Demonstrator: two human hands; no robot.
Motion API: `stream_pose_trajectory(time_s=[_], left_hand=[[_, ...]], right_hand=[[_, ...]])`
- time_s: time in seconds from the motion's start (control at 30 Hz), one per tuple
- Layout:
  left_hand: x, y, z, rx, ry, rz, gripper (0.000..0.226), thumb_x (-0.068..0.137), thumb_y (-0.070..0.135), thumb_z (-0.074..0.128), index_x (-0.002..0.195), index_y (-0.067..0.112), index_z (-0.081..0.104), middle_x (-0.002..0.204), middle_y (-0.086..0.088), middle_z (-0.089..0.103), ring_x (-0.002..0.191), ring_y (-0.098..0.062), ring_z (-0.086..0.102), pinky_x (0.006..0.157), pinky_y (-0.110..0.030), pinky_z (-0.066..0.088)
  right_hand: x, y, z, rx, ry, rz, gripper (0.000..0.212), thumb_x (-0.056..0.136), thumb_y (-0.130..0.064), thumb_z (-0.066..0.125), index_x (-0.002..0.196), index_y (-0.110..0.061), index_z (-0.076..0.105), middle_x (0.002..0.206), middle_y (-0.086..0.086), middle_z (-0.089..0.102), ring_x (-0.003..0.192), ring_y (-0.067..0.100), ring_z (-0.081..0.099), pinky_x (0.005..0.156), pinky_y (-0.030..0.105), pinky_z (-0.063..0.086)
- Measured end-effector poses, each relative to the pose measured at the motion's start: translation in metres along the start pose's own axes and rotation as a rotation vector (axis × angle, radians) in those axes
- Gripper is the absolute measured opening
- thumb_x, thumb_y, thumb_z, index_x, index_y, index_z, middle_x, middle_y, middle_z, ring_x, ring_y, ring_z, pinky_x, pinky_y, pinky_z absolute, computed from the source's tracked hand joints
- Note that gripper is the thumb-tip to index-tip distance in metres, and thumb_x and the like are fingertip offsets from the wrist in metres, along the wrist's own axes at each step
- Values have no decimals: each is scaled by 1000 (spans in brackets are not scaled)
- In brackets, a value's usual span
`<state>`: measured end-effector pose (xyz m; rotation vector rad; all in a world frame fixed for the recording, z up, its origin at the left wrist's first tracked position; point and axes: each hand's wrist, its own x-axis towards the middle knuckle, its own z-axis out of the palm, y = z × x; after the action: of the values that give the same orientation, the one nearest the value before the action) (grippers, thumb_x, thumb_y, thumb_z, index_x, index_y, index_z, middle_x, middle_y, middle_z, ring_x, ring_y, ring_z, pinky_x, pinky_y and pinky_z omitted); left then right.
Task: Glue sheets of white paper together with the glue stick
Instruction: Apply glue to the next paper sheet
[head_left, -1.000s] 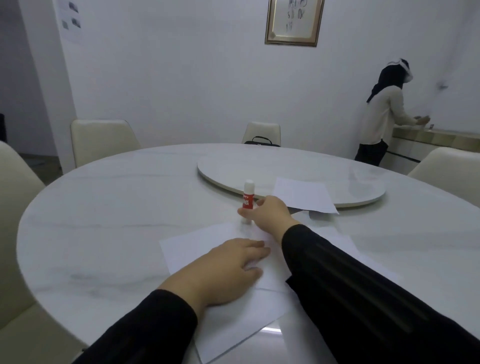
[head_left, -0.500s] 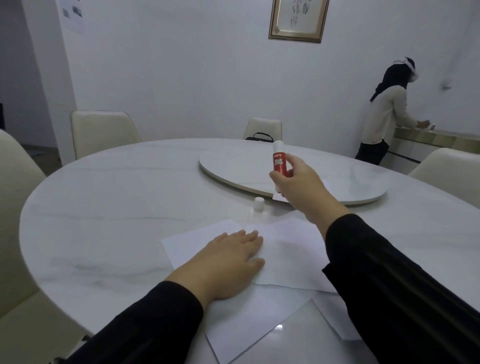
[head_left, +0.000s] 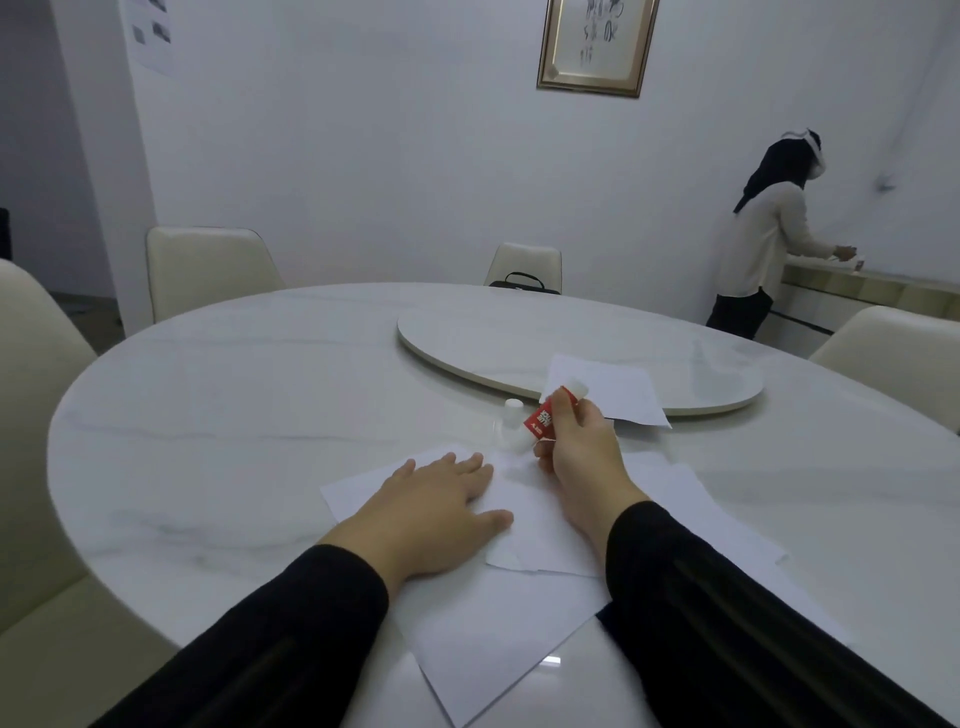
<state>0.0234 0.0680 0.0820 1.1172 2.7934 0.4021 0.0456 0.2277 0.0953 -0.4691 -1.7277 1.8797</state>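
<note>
A white-walled dining room with a round marble worktop (head_left: 218, 426) and cream chairs: at the near edge, a person's left hand (head_left: 436, 504) lies flat, fingers straight, pinning the top sheet of white paper (head_left: 535, 525) over the others spread beneath. The right hand (head_left: 579, 447) grips the red glue stick (head_left: 543, 418), tilted with its uncapped end lowered to the sheet's far edge; whether the tip touches the paper cannot be told. The white cap (head_left: 512, 406) stands just beyond. A further sheet (head_left: 608, 387) rests on the turntable (head_left: 467, 338). The step appears to be spreading glue. It calls for steady, light strokes along the edge, with the flat palm holding the sheet from creeping or wrinkling.
</note>
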Motion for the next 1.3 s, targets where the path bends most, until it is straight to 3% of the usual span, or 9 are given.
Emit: stream_pose_trajectory(time_s=[0.2, 0.3, 0.47, 0.6, 0.83, 0.93, 1.07, 1.17, 1.3], left_hand=[[2, -5, -5, 11, -31, -1, 69, 87, 63, 37, 148, 37, 17, 158, 17, 7, 146, -9, 1, 116, -36, 0], [1, -5, -6, 19, -56, -2, 70, 87, 63, 35, 148, 36, 13, 158, 17, 4, 146, -10, -2, 116, -38, -3], [0, -2, -9, 46, -99, -12, 70, 90, 61, 32, 149, 34, 7, 158, 16, 0, 146, -11, -6, 117, -39, -5], [-1, 0, -9, 57, -105, -18, 70, 90, 61, 32, 150, 33, 7, 158, 16, 0, 146, -11, -5, 117, -39, -4], [0, -1, -10, 46, -104, -14, 72, 89, 63, 34, 150, 33, 9, 158, 16, 1, 146, -11, -4, 117, -39, -3], [1, -4, -11, 5, -132, -21, 73, 87, 63, 39, 149, 34, 12, 158, 16, 4, 146, -11, -1, 116, -37, 0], [18, -14, -20, -105, 37, -60, 52, 97, 39, 40, 146, 29, 29, 154, 5, 29, 141, -16, 26, 111, -28, 18], [27, -14, -21, -202, 11, 39, 57, 97, 12, 29, 145, 42, 22, 157, 7, 21, 145, -11, 12, 118, -31, 9], [31, -16, -18, -265, -82, 70, 66, 91, 9, 24, 141, 51, 20, 157, 4, 18, 145, -6, 6, 115, -28, 1]], right_hand=[[-7, 2, 4, -284, -152, -173, 11, 94, -36, 50, 91, -29, 58, 82, -1, 66, 57, 9, 54, 61, 21, 43], [-7, 2, 5, -363, -217, -199, 5, 93, -34, 52, 90, -34, 56, 74, -4, 63, 63, 11, 53, 64, 24, 41], [-10, 0, 7, -374, -260, -221, 20, 89, -29, 60, 89, -47, 52, 86, -1, 67, 74, 11, 58, 72, 25, 44], [-10, 2, 9, -387, -261, -218, 27, 87, -18, 63, 105, -37, 57, 95, -1, 67, 86, 11, 61, 78, 24, 44], [-10, 0, -2, -146, -161, -221, 11, 90, -18, 59, 93, -28, 57, 75, -8, 66, 60, -2, 54, 68, 22, 40], [-12, 1, -1, -231, -221, -223, 5, 90, -17, 57, 91, -22, 56, 78, 1, 63, 74, 12, 56, 71, 24, 41], [-14, 1, 2, -342, -259, -223, 6, 89, -18, 58, 87, -23, 55, 83, 9, 68, 73, 18, 56, 66, 26, 42], [-15, 0, 4, -363, -271, -225, 11, 87, -20, 59, 94, -28, 58, 93, 16, 69, 79, 24, 60, 71, 31, 46], [-14, 1, 2, -388, -249, -224, 9, 86, -22, 62, 90, -30, 59, 79, 11, 62, 72, 20, 57, 63, 24, 42]])
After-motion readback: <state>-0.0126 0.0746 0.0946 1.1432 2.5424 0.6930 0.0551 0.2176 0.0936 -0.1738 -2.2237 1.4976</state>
